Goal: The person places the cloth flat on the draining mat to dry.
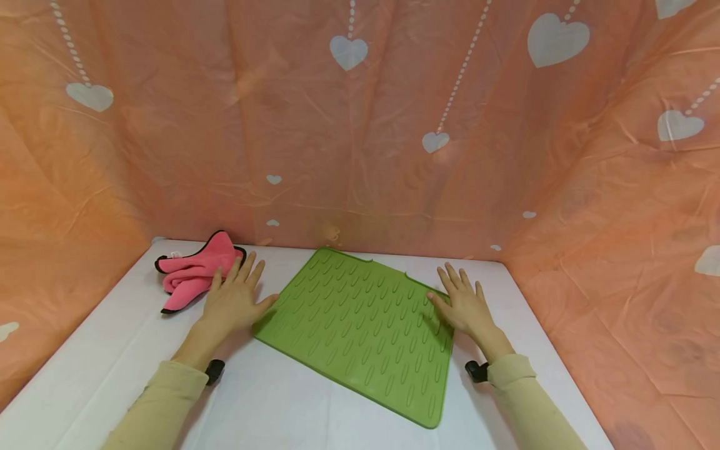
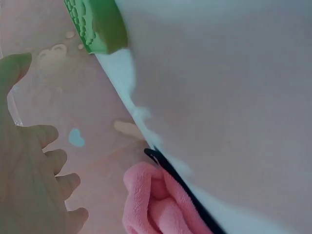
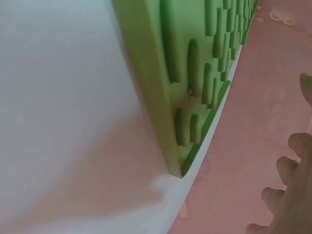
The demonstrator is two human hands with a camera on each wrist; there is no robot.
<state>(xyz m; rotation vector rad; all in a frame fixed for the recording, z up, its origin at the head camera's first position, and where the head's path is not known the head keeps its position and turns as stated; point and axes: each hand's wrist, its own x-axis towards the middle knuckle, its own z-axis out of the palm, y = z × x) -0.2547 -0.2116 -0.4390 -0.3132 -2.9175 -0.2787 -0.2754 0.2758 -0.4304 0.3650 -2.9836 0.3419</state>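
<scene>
While the green mat [image 1: 354, 337] is lying ribbed side up on the white table [image 1: 281, 406] between the two hands, its long axis is running from left to right on a slant, the right end sitting closer to the person. The right hand [image 1: 462, 305] is the nearer one: from the head view its thumb is overlapping the mat's far right corner, its shadow falling on the ribs, and most of the mat is extending to its left and toward the person. This hand is grasping nothing, its fingers reaching out loosely; whether it is touching the surface, I cannot tell. On the other side, the left hand [image 1: 235, 303] is hovering mostly outside the left edge, its thumb ending just beside that edge, so the mat is lying to its right. It too is holding nothing, its fingers spreading apart. Farther left, a crumpled pink cloth [image 1: 194, 272] with black trim is lying partly behind the left fingers; contact there is not showing clearly. Behind everything, an orange curtain [image 1: 349, 156] with pale hearts is hanging.
</scene>
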